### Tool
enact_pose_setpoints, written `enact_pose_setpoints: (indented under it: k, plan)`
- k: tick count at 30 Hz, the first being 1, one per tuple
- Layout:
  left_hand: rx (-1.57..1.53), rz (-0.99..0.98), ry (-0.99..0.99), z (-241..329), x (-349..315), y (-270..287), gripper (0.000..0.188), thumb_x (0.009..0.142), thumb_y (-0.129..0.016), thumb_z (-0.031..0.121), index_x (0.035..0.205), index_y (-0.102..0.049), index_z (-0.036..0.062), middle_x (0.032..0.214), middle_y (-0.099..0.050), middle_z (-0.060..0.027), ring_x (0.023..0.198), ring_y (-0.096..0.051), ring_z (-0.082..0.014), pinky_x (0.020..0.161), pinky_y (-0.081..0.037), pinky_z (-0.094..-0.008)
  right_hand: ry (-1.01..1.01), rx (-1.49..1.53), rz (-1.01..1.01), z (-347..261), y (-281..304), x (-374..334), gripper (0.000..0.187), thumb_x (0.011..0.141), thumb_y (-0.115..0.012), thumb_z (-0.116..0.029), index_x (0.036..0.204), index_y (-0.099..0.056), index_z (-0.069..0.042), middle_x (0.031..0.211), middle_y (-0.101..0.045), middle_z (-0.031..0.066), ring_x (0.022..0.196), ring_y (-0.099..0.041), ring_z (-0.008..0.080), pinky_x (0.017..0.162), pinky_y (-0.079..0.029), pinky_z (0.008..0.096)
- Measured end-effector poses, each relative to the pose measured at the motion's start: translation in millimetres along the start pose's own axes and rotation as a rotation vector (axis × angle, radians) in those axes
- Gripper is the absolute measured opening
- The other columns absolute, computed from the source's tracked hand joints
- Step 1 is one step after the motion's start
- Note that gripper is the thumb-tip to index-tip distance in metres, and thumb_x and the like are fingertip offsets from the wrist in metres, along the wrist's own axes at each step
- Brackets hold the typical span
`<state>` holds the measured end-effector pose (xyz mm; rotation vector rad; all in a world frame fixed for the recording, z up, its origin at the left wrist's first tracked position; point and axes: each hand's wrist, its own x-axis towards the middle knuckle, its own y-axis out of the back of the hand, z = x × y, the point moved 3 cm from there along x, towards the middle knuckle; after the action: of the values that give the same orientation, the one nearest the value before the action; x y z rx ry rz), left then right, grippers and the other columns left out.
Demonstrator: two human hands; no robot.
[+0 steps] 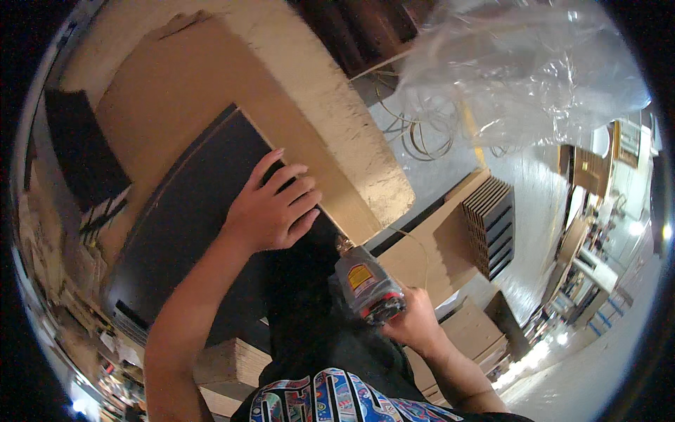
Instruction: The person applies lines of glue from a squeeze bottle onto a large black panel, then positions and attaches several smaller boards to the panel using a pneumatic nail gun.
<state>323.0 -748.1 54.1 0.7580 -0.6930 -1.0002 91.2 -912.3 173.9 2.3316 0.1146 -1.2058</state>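
Observation:
A dark, curved-edged panel [186, 204] lies at an angle in front of me on a brown cardboard sheet [176, 81]. My left hand [271, 211] rests on it with fingers spread, their tips at the panel's straight right edge. In my right hand [416, 320] is a grey nail gun [362, 278] with a yellow label and a red end. Its brass-coloured nose is at the panel's right edge, close to the near corner; whether it touches cannot be told. The right fingers are mostly hidden behind the tool.
A stack of dark panels [84, 148] stands at the far left. To the right, slotted panels [491, 225] sit stacked on cardboard [436, 239]. Clear plastic wrap [520, 77] fills the upper right, above loose looped cord [422, 141]. Cardboard boxes [467, 330] are at the lower right.

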Motion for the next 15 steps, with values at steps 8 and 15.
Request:
enact_pose_setpoints:
  k: [8,15]
  plan:
    - [0.058,-0.048,0.006,-2.1,2.7,-1.8,0.017,0.09,-0.069,0.014,0.107,-0.072,0.0134,0.116,-0.069,-0.0053,0.127,-0.061,-0.0274,0.122,-0.033,-0.0583,0.031,-0.053,-0.045,-7.4,0.9,1.5,0.077,0.07,-0.081,-0.025,0.141,-0.056,-0.006,0.097,-0.074,0.0222,0.086,-0.073,0.0434,0.074,-0.06,0.0516]
    - [0.092,-0.042,0.029,-0.5,6.5,1.3,0.014,0.09,-0.068,0.014,0.103,-0.072,0.0124,0.116,-0.068,-0.0051,0.125,-0.062,-0.0259,0.123,-0.036,-0.0555,0.003,-0.039,-0.072,-12.8,2.2,1.5,0.077,0.072,-0.081,-0.027,0.142,-0.056,-0.007,0.099,-0.074,0.0218,0.086,-0.074,0.0412,0.075,-0.061,0.0513]
